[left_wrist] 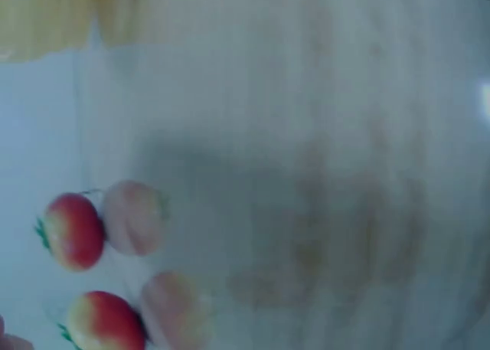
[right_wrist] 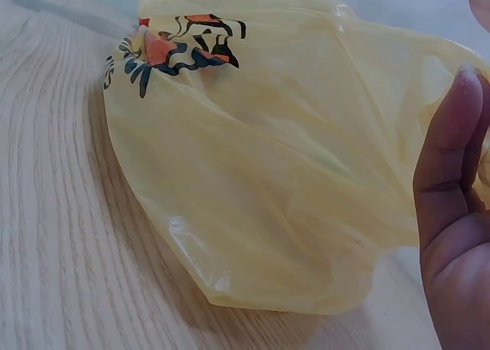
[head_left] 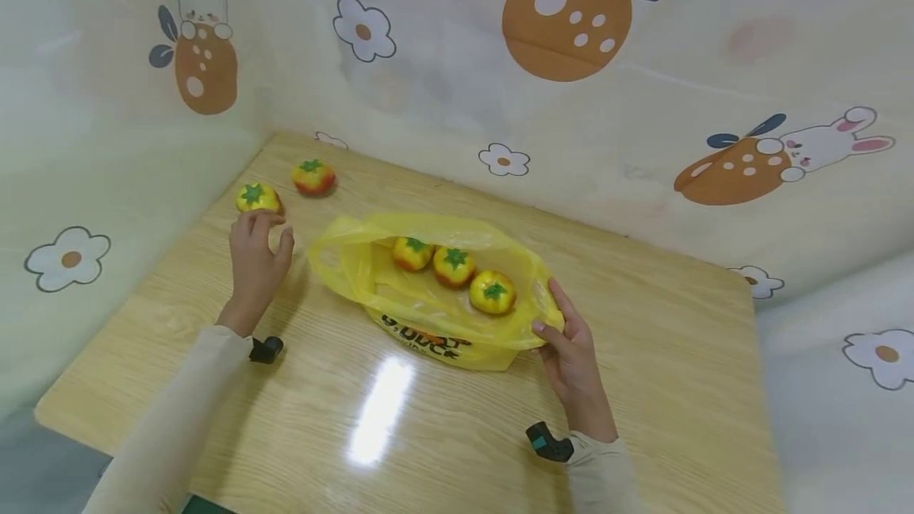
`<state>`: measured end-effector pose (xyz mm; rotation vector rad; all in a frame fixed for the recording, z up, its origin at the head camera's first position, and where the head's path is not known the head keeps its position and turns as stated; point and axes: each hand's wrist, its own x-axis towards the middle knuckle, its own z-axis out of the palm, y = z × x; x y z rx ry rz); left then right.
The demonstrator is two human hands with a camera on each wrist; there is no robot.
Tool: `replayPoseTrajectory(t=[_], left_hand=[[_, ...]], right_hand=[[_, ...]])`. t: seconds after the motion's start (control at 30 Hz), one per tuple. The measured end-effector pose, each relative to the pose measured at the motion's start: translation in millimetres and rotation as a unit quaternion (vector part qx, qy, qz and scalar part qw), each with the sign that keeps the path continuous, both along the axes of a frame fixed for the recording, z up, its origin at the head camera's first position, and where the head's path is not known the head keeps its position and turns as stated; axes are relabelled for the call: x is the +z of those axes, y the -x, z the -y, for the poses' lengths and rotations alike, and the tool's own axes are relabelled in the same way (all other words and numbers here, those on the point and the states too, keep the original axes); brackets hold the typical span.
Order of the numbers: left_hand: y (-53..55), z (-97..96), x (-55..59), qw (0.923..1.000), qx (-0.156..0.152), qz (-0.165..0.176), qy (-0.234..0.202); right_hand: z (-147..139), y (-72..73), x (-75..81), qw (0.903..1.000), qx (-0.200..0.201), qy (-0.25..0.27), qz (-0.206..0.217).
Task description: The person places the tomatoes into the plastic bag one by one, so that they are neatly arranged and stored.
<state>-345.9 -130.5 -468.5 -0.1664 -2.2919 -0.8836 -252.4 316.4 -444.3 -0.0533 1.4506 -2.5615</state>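
Near the table's far left corner lie two yellow-and-red tomatoes with green star-shaped tops. My left hand (head_left: 255,264) reaches to the nearer tomato (head_left: 259,197), fingertips right at its front edge and thumb spread apart. The other tomato (head_left: 312,178) sits just behind it. Both tomatoes (left_wrist: 74,231) look doubled by blur in the left wrist view. With thumb and fingers, my right hand (head_left: 574,359) pinches the right rim of a yellow plastic bag (head_left: 421,304). The bag's mouth is spread wide, and three tomatoes (head_left: 454,266) lie inside. Dark lettering marks its front.
The light wooden table (head_left: 664,387) ends at a patterned curtain (head_left: 428,101) behind and on both sides. A dark green edge of something (head_left: 203,506) shows at the bottom. Light glares off the tabletop in front of the bag.
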Motion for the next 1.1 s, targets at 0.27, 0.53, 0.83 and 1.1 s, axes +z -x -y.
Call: replayPoseTrajectory(t=[0.27, 0.53, 0.83, 1.1], left_hand=[[6.0, -1.6, -13.1, 0.9984, 0.008, 0.056, -0.003], [15.9, 23.8, -8.8, 0.9969, 0.042, 0.066, 0.005], [50.5, 44.5, 10.5, 0.9597, 0.092, 0.252, 0.084], [73.1, 52.1, 18.7, 0.9246, 0.052, 0.371, 0.071]], right_hand=[[-10, -1.3, -0.1, 1.0, -0.003, 0.001, -0.009], [-5, -0.4, -2.8, 1.0, 0.003, 0.0, -0.003], [-4, 1.1, -3.2, 0.9999, -0.016, -0.003, 0.003], [-3, 2.2, -5.0, 0.9999, -0.015, 0.002, -0.006]])
